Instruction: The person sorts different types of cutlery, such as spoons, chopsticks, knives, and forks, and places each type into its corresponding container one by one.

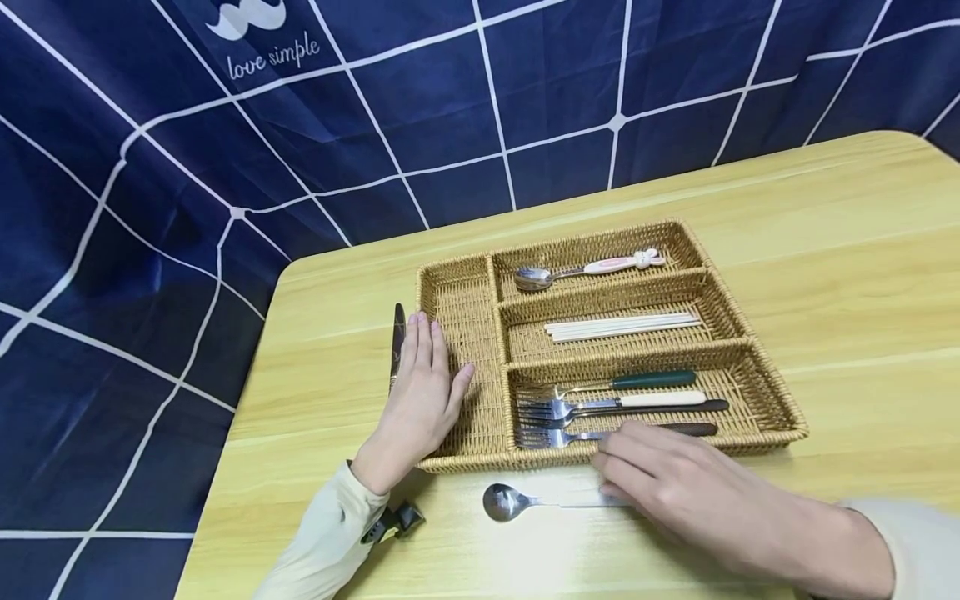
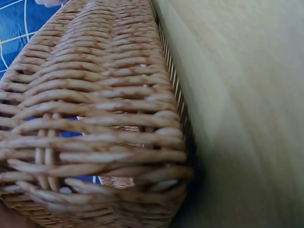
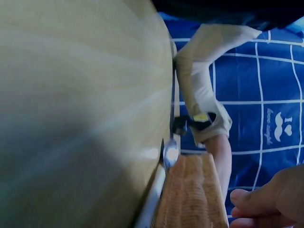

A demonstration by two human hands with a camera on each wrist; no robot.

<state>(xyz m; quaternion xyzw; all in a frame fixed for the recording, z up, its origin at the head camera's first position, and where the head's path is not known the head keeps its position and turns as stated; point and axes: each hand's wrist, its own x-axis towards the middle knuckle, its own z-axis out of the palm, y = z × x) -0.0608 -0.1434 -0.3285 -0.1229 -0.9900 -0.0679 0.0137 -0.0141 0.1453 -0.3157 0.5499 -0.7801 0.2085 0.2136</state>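
Note:
My left hand (image 1: 418, 400) lies with straight fingers along the left wall of a woven cutlery basket (image 1: 467, 460). Beside those fingers, outside the basket, is a knife (image 1: 397, 337), its lower part hidden. A spoon (image 1: 504, 502) with a pale handle lies on the table along the basket's near side. Over its handle end hovers my right hand (image 1: 667, 483), fingers loosely bent and holding nothing; the right wrist view shows the fingertips (image 3: 240, 194) well above the spoon. Several forks (image 1: 555, 408) fill the near compartment.
White chopsticks (image 1: 622, 327) lie in the middle compartment, and a spoon with a rabbit-shaped handle end (image 1: 615, 264) in the far one. Wood-grained table (image 1: 862, 350) surrounds the basket. A dark blue checked cloth (image 1: 450, 108) hangs behind and at the left.

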